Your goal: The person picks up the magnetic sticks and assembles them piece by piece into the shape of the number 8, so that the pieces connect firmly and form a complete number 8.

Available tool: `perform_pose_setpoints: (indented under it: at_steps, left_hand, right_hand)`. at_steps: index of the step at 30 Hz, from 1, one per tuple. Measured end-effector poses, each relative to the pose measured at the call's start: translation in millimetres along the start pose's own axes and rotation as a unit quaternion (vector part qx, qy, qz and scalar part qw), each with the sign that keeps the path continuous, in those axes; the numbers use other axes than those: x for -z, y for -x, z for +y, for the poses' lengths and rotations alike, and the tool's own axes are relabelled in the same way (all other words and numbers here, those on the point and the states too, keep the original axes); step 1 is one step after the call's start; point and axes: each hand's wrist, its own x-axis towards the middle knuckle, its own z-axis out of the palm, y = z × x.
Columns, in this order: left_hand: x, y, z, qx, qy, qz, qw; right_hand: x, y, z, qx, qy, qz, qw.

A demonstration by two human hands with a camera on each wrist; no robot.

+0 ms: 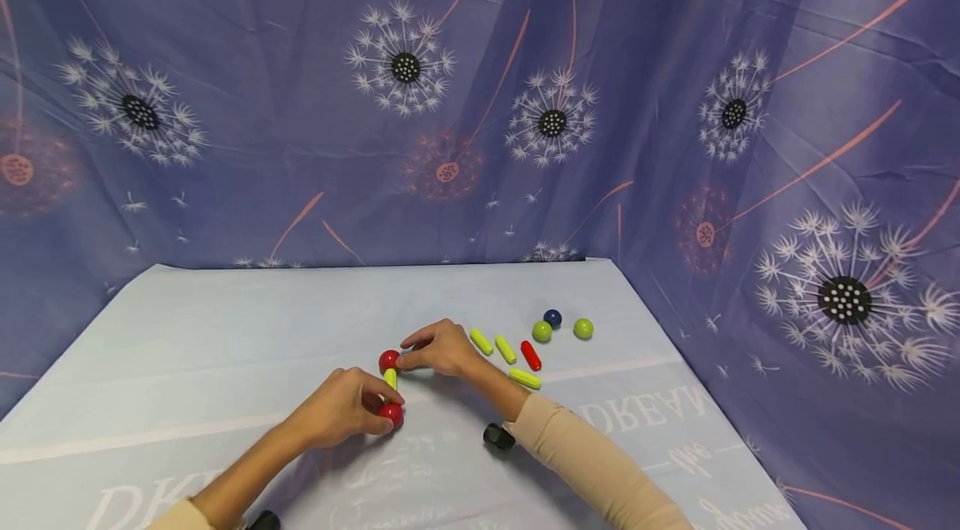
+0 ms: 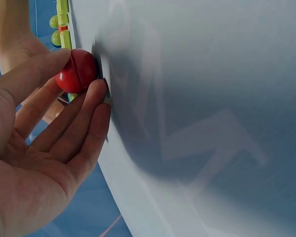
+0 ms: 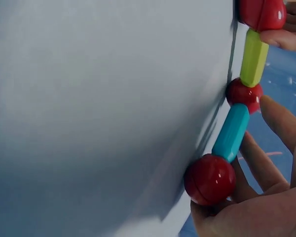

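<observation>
A chain of red balls and short rods lies on the table. In the right wrist view it runs from a red ball (image 3: 261, 14) through a yellow-green rod (image 3: 254, 58), a middle red ball (image 3: 245, 94) and a teal rod (image 3: 231, 132) to an end red ball (image 3: 210, 179). My left hand (image 1: 343, 409) pinches the near red ball (image 1: 391, 414) between thumb and fingers. At the chain's other part, my right hand (image 1: 441, 349) has its thumb by the middle ball, and its fingers curl behind the teal rod and end ball. The head view hides the teal rod.
Right of my right hand lie several loose yellow-green rods (image 1: 525, 378) and a red rod (image 1: 531, 356). Behind them are two green balls (image 1: 583, 328) and a dark blue ball (image 1: 552, 318). Patterned purple cloth (image 1: 450, 97) hangs behind and beside the white-covered table (image 1: 247, 330).
</observation>
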Motion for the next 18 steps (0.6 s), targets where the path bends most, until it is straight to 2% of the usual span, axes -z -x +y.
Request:
perform_pose_setpoints:
  at_steps: [7, 15, 18]
  left_hand:
    - [-1.0, 0.1, -1.2, 0.01, 0.008, -0.006, 0.9999]
    - [1.3, -0.4, -0.2, 0.016, 0.014, -0.013, 0.9997]
    - [1.9, -0.4, 0.0, 0.017, 0.015, -0.014, 0.9997]
  right_hand:
    - [16.5, 5.4, 2.3, 0.018, -0.003, 0.026, 0.9995]
    - [43.6, 12.7, 13.1, 0.044, 0.025, 0.067, 0.9965]
    - [53.0, 17.3, 19.2, 0.039, 0.032, 0.079, 0.9956]
